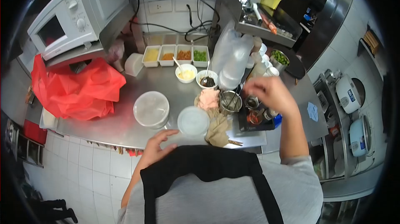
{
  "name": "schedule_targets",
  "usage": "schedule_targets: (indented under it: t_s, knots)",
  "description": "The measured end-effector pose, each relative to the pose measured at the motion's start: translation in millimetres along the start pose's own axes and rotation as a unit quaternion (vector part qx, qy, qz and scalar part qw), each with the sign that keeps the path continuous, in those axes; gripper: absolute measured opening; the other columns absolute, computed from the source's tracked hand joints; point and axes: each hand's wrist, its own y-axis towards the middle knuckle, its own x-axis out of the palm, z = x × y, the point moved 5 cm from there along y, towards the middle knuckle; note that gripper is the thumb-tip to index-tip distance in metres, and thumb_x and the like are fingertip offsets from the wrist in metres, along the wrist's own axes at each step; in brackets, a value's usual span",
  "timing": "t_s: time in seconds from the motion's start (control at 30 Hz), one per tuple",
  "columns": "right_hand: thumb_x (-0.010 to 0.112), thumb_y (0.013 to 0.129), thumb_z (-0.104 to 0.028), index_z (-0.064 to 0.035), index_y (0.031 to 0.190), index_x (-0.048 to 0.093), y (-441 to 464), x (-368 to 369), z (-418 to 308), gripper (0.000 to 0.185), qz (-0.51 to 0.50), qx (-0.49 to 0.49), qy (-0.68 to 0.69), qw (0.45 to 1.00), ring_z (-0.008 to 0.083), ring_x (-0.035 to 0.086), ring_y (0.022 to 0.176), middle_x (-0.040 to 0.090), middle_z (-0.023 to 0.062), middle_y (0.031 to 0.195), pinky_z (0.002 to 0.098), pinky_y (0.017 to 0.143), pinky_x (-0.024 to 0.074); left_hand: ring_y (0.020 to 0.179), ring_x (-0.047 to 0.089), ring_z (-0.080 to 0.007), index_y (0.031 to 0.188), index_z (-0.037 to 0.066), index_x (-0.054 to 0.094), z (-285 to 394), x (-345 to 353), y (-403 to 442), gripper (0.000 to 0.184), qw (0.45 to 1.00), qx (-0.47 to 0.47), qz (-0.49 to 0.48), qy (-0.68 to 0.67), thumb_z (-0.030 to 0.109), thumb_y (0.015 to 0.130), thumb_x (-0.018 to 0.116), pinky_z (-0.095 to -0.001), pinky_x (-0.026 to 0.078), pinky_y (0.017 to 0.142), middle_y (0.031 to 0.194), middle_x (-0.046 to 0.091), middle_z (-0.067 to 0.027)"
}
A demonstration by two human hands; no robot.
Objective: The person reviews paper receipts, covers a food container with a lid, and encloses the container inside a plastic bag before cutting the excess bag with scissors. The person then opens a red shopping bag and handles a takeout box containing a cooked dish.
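My left hand (158, 144) is at the counter's front edge, fingers apart and holding nothing, just left of a round translucent lid (193, 120). Behind it stands a round clear plastic tub (151, 109). My right hand (270, 94) hangs over small jars in a black tray (259, 125), its fingers bent together; what they hold, if anything, is hidden. Left of that hand, a metal container (230, 101) holds utensils. Beside it lie a pink cloth (208, 98) and a brown cloth (218, 128).
A red plastic bag (79, 88) and a microwave (66, 20) are at the left. Four food trays (176, 55) line the back, with two white bowls (186, 73) before them. Tall plastic-wrapped stacks (231, 63) and bottles stand behind my right hand.
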Motion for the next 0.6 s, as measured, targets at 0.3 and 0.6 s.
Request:
schedule_targets:
  t_s: [0.3,0.6]
  knots:
    - [0.068,0.073,-0.007,-0.0087,0.100,0.064,82.0,20.1,27.7,0.028,0.347,-0.169,-0.165,0.908,0.0288,0.059,0.085,0.058,0.0123,0.098,0.0375,0.073,0.0494,0.105,0.059,-0.0205,0.114,0.004,0.060,-10.6,-7.1,-29.8,0.034,0.986,-0.059,0.148,-0.052,0.005,0.080,0.064,-0.0322,0.044,0.088,0.111,0.063,-0.0094]
    - [0.062,0.073,-0.009,-0.0076,0.095,0.068,287.0,57.2,188.1,0.024,0.016,0.127,-0.543,0.830,0.0248,0.064,0.091,0.064,0.0156,0.103,0.0385,0.069,0.0512,0.102,0.061,-0.0275,0.109,0.003,0.062,34.5,-23.9,-20.5,0.034,0.983,0.027,0.155,0.097,0.005,0.076,0.068,-0.0330,0.046,0.088,0.107,0.064,-0.0131]
